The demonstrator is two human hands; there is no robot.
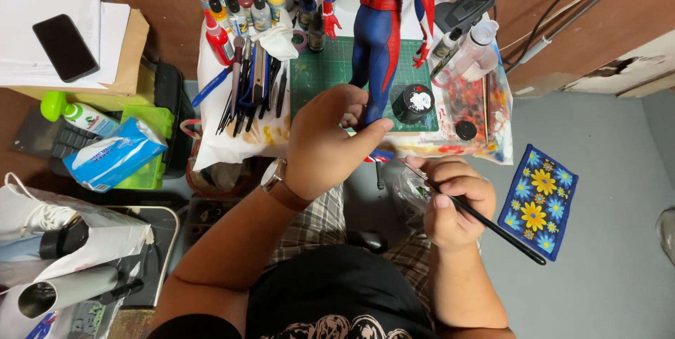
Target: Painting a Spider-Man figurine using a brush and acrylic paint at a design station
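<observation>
Blue-and-red figure (380, 36) is standing upright, left hand (327, 145) gripping its lower legs, while right hand (450, 202), just beside, is pinching a paintbrush (485, 221).

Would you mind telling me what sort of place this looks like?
Probably a home hobby corner for painting figures: paint bottles, a green cutting mat, and a blue and red figure steadied by the left hand.

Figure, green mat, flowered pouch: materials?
Figure: likely hard plastic or resin, smooth painted blue and red with slight sheen; left hand holds its legs. Green mat: looks like matte rubbery vinyl with a printed grid. Flowered pouch: apparently woven or printed fabric, no gloss.
</observation>
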